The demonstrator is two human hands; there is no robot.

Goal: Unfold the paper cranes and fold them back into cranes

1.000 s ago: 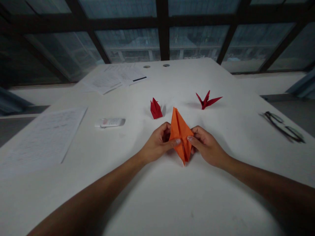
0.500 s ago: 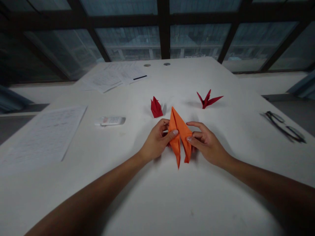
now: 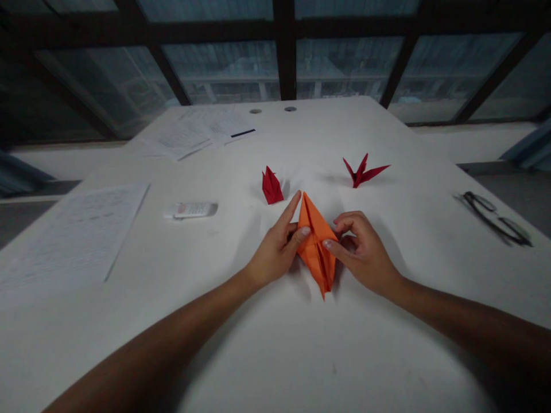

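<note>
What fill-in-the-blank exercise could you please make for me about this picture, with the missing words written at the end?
1. The left hand and the right hand hold a folded paper whose colour is ____.
2. The number of red figures standing beyond the hands is ____.
3. From the wearer's view, the glasses lie near the ____ edge of the table, not the opposite edge.

Missing words: orange; two; right.
</note>
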